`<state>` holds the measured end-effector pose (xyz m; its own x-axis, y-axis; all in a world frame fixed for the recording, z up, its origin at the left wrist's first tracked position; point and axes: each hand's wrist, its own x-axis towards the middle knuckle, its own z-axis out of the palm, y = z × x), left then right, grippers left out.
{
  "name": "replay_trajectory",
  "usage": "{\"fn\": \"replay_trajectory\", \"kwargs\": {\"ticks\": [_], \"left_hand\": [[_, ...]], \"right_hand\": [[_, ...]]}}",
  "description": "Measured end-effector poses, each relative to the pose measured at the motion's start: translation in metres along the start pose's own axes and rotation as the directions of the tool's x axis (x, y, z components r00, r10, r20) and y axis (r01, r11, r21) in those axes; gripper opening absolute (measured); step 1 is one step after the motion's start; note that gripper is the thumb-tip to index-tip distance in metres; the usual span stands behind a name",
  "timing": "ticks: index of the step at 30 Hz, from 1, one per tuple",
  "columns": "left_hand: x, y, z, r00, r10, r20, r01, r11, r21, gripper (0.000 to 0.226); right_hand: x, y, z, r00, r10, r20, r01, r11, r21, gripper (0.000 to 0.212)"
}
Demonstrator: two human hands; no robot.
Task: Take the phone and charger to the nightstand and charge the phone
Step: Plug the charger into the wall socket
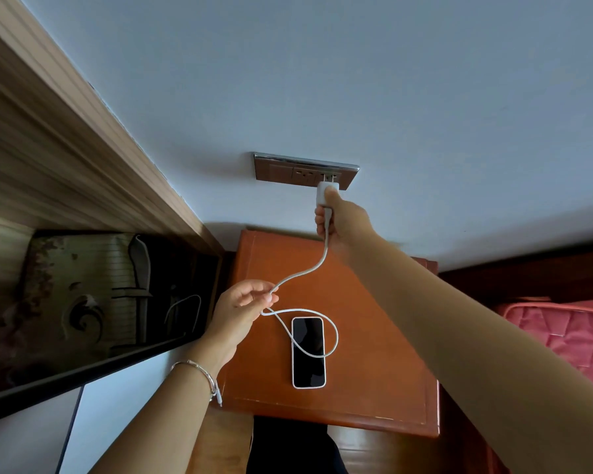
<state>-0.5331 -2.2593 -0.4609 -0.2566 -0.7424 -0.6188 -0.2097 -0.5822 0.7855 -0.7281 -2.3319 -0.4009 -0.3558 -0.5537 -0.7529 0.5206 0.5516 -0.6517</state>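
Observation:
A white-edged phone (308,352) lies screen up, dark, on the orange-brown nightstand (374,381). My right hand (339,218) grips the white charger plug (324,193) and holds its prongs at the right socket of the wall outlet panel (288,171). The white cable (303,273) runs down from the plug to my left hand (242,306), which pinches it above the nightstand. Below that hand the cable loops across the phone. The cable's free end hangs by my left wrist and is not in the phone.
A wooden headboard or frame (65,138) runs along the left, with a dark glossy panel (93,302) below it. A red quilted bed (569,333) sits to the right of the nightstand. The pale wall fills the top.

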Motion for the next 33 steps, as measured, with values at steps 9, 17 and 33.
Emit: {"fn": "replay_trajectory", "kwargs": {"ticks": [9, 17, 33], "left_hand": [[0.003, 0.010, 0.000, 1.000, 0.012, 0.012, -0.011, 1.000, -0.015, 0.014], [-0.001, 0.013, 0.000, 1.000, -0.006, 0.019, 0.007, 0.999, -0.043, 0.014], [0.000, 0.006, -0.005, 1.000, -0.023, -0.021, 0.022, 0.998, -0.051, 0.014]], "right_hand": [[0.002, -0.025, 0.010, 0.988, 0.154, 0.008, -0.154, 0.987, 0.054, 0.024], [0.003, -0.019, 0.010, 0.997, 0.060, -0.055, -0.057, 0.998, 0.040, 0.028], [0.009, -0.011, -0.003, 0.996, 0.026, 0.087, -0.033, 0.996, 0.080, 0.022]]}}
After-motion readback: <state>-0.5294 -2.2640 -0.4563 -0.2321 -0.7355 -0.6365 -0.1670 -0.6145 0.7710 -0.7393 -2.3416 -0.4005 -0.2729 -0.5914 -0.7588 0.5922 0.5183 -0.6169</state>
